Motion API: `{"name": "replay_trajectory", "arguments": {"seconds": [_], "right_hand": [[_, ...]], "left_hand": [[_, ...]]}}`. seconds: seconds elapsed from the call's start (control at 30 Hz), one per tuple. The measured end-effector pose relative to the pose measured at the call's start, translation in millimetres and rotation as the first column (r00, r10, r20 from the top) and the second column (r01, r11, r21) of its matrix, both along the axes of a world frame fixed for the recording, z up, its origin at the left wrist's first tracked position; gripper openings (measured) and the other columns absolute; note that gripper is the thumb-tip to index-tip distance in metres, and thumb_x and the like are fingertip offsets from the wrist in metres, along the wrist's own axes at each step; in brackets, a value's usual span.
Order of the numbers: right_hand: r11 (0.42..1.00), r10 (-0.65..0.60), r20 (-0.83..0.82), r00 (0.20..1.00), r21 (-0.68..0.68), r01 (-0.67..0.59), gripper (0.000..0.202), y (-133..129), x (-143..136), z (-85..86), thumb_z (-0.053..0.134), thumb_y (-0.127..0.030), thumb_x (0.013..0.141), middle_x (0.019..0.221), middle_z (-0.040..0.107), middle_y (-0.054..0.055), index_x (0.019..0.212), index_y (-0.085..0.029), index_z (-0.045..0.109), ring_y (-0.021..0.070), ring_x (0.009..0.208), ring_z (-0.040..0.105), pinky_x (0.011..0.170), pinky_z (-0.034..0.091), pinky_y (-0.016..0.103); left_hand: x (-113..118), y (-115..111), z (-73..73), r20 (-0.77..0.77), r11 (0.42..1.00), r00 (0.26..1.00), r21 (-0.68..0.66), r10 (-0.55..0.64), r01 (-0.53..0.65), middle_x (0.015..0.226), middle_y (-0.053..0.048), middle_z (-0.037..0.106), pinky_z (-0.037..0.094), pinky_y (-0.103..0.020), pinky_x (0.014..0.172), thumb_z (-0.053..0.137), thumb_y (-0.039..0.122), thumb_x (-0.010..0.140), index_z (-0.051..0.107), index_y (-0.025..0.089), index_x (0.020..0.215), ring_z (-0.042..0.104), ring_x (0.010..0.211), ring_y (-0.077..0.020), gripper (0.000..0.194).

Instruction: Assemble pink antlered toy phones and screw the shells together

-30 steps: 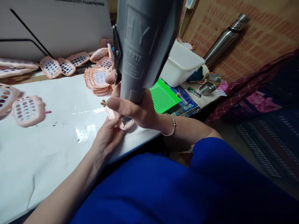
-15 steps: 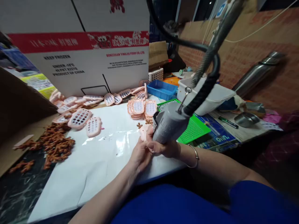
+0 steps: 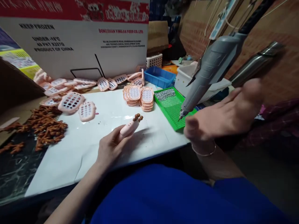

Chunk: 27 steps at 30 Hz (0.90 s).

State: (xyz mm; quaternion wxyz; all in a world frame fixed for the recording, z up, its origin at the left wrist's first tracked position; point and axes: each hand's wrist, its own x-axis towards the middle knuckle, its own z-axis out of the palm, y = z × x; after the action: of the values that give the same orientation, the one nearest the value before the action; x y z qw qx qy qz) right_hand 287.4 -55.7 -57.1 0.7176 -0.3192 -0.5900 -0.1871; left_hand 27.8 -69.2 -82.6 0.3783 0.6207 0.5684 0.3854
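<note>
My left hand (image 3: pixel 111 145) is closed around a pale pink plastic piece (image 3: pixel 129 129) with small brown antlers (image 3: pixel 137 117) at its top, held above the white work surface. My right hand (image 3: pixel 224 116) is open, blurred by motion, its fingers apart and nothing in it. Just to its left hangs a grey electric screwdriver (image 3: pixel 213 67), tilted, its bit pointing down over a green perforated tray (image 3: pixel 174 124). Small silvery screws (image 3: pixel 165 94) lie at the tray's far end.
Stacked pink grid-faced parts (image 3: pixel 134 94) stand at the middle back, with more loose pink parts (image 3: pixel 71 102) to the left. A heap of brown antler pieces (image 3: pixel 50 127) lies farther left. Behind are a white carton (image 3: pixel 86 43), a blue bin (image 3: pixel 158 76) and a steel flask (image 3: pixel 259 62).
My right hand has let go of the electric screwdriver, which has swung up and right. My left hand has moved left and down with the pink piece. The view has tilted downward.
</note>
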Motion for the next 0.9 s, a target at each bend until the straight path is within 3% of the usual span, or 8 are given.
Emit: {"name": "replay_trajectory", "arguments": {"seconds": [0.1, 0.17, 0.4, 0.53, 0.63, 0.73, 0.8, 0.9], "right_hand": [[0.962, 0.184, 0.407, 0.895, -0.262, -0.079, 0.024, -10.5, -29.0, -19.0, 0.059, -0.039, 0.093, 0.112, 0.069, 0.007, 0.115, -0.031, 0.063, 0.0244, 0.114, 0.061, 0.106, 0.04, 0.049], [0.927, 0.296, 0.535, 0.791, -0.361, -0.103, 0.026, -7.2, -51.0, -33.9, 0.053, -0.038, 0.098, 0.106, 0.072, 0.009, 0.112, -0.02, 0.064, 0.0223, 0.107, 0.062, 0.102, 0.042, 0.045], [0.85, 0.43, 0.547, 0.718, -0.513, -0.118, 0.04, 9.1, -75.9, -59.8, 0.041, -0.044, 0.103, 0.086, 0.068, 0.006, 0.101, -0.016, 0.07, 0.0198, 0.088, 0.054, 0.092, 0.043, 0.041], [0.836, 0.431, 0.542, 0.721, -0.541, -0.093, 0.039, 6.1, -76.7, -56.2, 0.042, -0.043, 0.102, 0.08, 0.065, 0.003, 0.091, -0.017, 0.07, 0.0193, 0.086, 0.054, 0.104, 0.04, 0.046], [0.817, 0.46, 0.524, 0.717, -0.566, -0.11, 0.042, 9.1, -74.5, -49.2, 0.041, -0.046, 0.102, 0.086, 0.068, 0.004, 0.095, -0.016, 0.07, 0.0192, 0.091, 0.058, 0.109, 0.038, 0.047], [0.801, 0.456, 0.416, 0.787, -0.578, -0.159, 0.038, 14.0, -66.0, -36.8, 0.041, -0.042, 0.103, 0.106, 0.071, 0.008, 0.11, -0.017, 0.069, 0.0199, 0.108, 0.061, 0.111, 0.038, 0.048], [0.815, 0.418, 0.343, 0.841, -0.55, -0.181, 0.033, 15.8, -60.1, -29.9, 0.042, -0.037, 0.104, 0.111, 0.071, 0.008, 0.114, -0.019, 0.068, 0.0193, 0.113, 0.061, 0.109, 0.04, 0.047], [0.858, 0.426, 0.429, 0.796, -0.471, -0.205, 0.031, 15.6, -58.9, -30.4, 0.045, -0.037, 0.103, 0.108, 0.073, 0.006, 0.112, -0.019, 0.068, 0.0189, 0.112, 0.062, 0.109, 0.039, 0.047]], "left_hand": [[-9.6, -4.9, -13.2, -0.153, 0.991, 0.988, 0.126, -0.014, 0.033, 0.086, 0.0, 0.077, 0.047, -0.022, 0.072, 0.08, 0.039, 0.07, 0.075, 0.026, 0.1, 0.065, 0.072, -0.0169, 0.033], [-10.1, -6.0, -19.5, -0.202, 0.972, 0.979, 0.225, -0.021, 0.067, 0.085, -0.002, 0.077, 0.048, -0.021, 0.069, 0.08, 0.038, 0.07, 0.075, 0.026, 0.096, 0.066, 0.069, -0.0165, 0.029], [-4.2, -8.6, -23.6, -0.406, 0.818, 0.913, 0.518, -0.02, 0.249, 0.085, -0.005, 0.078, 0.05, -0.022, 0.061, 0.057, 0.027, 0.088, 0.071, 0.018, 0.102, 0.068, 0.063, -0.0144, 0.021], [-2.7, -10.7, -26.5, -0.431, 0.828, 0.903, 0.504, -0.006, 0.246, 0.093, -0.008, 0.078, 0.054, -0.025, 0.069, 0.053, 0.027, 0.089, 0.072, 0.016, 0.103, 0.071, 0.07, -0.0168, 0.025], [-2.3, -7.3, -20.7, -0.301, 0.925, 0.951, 0.335, -0.074, 0.179, 0.096, -0.008, 0.078, 0.055, -0.028, 0.077, 0.061, 0.034, 0.083, 0.073, 0.016, 0.104, 0.071, 0.077, -0.02, 0.03], [-0.8, 0.8, -2.0, 0.149, 0.992, 0.986, -0.085, -0.078, 0.092, 0.098, -0.007, 0.076, 0.056, -0.025, 0.069, 0.067, 0.039, 0.081, 0.07, 0.015, 0.111, 0.07, 0.076, -0.0184, 0.038], [0.7, 5.9, 13.8, 0.444, 0.907, 0.888, -0.412, 0.117, 0.087, 0.091, -0.006, 0.075, 0.053, -0.021, 0.053, 0.059, 0.033, 0.09, 0.065, 0.015, 0.118, 0.067, 0.06, -0.0139, 0.034], [3.3, 8.2, 31.1, 0.526, 0.715, 0.756, -0.69, 0.389, 0.112, 0.069, -0.005, 0.069, 0.046, -0.017, 0.038, 0.04, 0.021, 0.1, 0.063, 0.01, 0.11, 0.059, 0.041, -0.0112, 0.027]]}}
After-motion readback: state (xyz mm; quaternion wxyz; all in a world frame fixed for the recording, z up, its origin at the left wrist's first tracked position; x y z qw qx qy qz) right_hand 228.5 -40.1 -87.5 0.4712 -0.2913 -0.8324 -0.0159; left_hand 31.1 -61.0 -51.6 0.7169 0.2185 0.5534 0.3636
